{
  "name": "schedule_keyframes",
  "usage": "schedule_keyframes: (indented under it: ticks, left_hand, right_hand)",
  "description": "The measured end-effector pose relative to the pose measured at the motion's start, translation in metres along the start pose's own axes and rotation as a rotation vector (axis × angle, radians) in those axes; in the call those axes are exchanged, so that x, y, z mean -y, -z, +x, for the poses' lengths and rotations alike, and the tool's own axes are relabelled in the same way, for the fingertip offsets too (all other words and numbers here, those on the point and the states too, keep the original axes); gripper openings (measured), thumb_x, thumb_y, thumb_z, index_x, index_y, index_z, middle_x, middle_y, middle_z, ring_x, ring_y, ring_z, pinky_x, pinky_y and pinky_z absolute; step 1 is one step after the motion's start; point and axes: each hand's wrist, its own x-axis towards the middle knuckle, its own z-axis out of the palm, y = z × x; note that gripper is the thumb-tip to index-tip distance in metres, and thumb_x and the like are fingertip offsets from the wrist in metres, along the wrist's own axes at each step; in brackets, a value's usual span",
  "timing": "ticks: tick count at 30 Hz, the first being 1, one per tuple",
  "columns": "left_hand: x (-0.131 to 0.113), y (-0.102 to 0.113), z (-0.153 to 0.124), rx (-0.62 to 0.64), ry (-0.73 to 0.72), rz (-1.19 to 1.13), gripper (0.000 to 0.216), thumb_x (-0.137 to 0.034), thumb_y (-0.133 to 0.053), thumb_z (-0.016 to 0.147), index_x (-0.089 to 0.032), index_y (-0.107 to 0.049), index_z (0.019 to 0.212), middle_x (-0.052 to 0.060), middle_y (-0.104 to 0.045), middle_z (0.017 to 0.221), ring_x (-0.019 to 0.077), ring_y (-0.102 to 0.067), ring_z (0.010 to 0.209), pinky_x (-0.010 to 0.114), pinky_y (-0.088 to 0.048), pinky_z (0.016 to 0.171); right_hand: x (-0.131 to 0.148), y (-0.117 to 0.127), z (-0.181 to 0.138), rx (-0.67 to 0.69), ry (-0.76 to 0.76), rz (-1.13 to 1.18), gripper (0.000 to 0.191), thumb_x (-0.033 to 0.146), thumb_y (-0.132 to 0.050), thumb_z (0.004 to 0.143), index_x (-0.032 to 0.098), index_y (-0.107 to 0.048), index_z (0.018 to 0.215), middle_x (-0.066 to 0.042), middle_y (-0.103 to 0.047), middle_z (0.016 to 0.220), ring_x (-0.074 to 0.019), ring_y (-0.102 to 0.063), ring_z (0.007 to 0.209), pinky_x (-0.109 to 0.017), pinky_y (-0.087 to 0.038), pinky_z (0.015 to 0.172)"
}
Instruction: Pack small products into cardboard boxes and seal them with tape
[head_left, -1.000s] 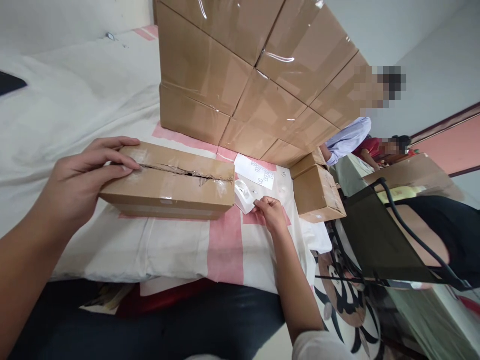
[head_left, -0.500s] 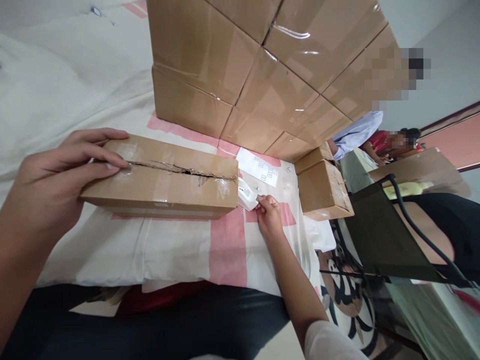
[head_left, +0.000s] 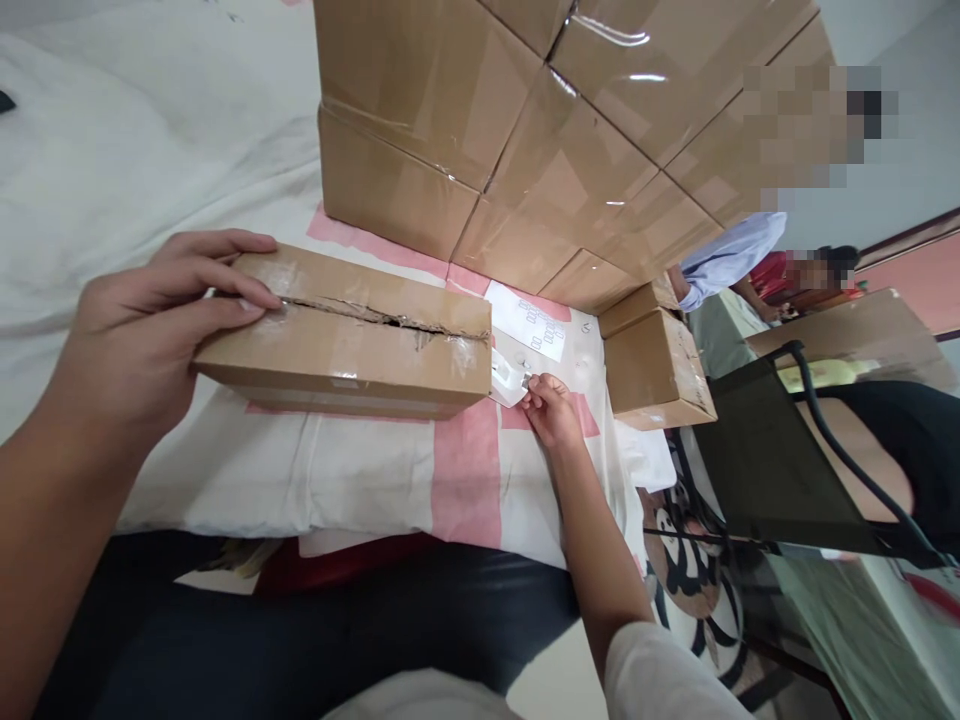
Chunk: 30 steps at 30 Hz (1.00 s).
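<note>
Left hand [head_left: 142, 335] on torn-seamed box [head_left: 345, 345], right hand [head_left: 553, 410] at white dispenser [head_left: 511, 382]

Pink-and-white cloth [head_left: 382, 490] under your hands; chair [head_left: 780, 450] right of them. Box sits between your hands, contents hidden; stacked boxes [head_left: 420, 90] beyond. Your left, half-curled, holds its near end. Your right's fingertips are pinched together at the dispenser, partly hidden behind the box; can't tell what they grip.

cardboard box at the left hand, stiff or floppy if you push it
The box is likely fairly stiff, judging by its straight edges and flat sides. Its ragged seam might give under pressure. Pushed, it could drag the creased cloth underneath.
</note>
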Motion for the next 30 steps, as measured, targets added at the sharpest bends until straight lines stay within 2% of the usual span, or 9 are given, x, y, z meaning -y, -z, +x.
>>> schedule_keyframes:
  ticks: [4,11,19,30]
  left_hand:
    - [0.0025,0.0011,0.0002,0.001,-0.023,-0.005,0.011,-0.013,-0.073,0.066,-0.024,-0.072,0.068,0.000,-0.069,0.089,0.0316,-0.058,0.126,0.054,-0.036,0.117]
    - [0.0022,0.0008,-0.0010,-0.007,-0.016,-0.005,0.012,-0.012,-0.071,0.067,-0.023,-0.070,0.068,-0.001,-0.070,0.093,0.0303,-0.058,0.126,0.053,-0.036,0.118]
    - [0.0065,0.0020,-0.0013,-0.015,-0.002,-0.035,0.014,-0.012,-0.070,0.069,-0.025,-0.074,0.072,-0.002,-0.072,0.107,0.0294,-0.058,0.126,0.051,-0.039,0.116]
    - [0.0093,0.0030,-0.0007,-0.020,0.002,-0.015,0.011,-0.014,-0.072,0.070,-0.024,-0.074,0.074,-0.002,-0.073,0.112,0.0275,-0.059,0.125,0.051,-0.039,0.117]
  right_hand:
    - [-0.0028,0.0041,0.0022,0.021,0.006,0.000,0.044,0.018,-0.081,0.072,0.019,-0.043,0.051,0.004,-0.049,0.055,-0.0090,-0.049,0.054,-0.022,-0.041,0.054]
    - [-0.0050,0.0053,0.0035,0.021,0.036,-0.004,0.046,0.021,-0.084,0.067,0.019,-0.042,0.050,0.004,-0.050,0.057,-0.0094,-0.049,0.056,-0.022,-0.042,0.054]
    - [-0.0054,0.0082,0.0032,0.014,0.019,-0.038,0.044,0.024,-0.083,0.068,0.020,-0.043,0.050,0.004,-0.050,0.054,-0.0108,-0.050,0.056,-0.024,-0.045,0.056]
    - [-0.0033,0.0063,-0.0012,0.065,0.032,-0.048,0.045,0.026,-0.083,0.073,0.020,-0.044,0.051,0.003,-0.054,0.055,-0.0108,-0.054,0.055,-0.024,-0.045,0.054]
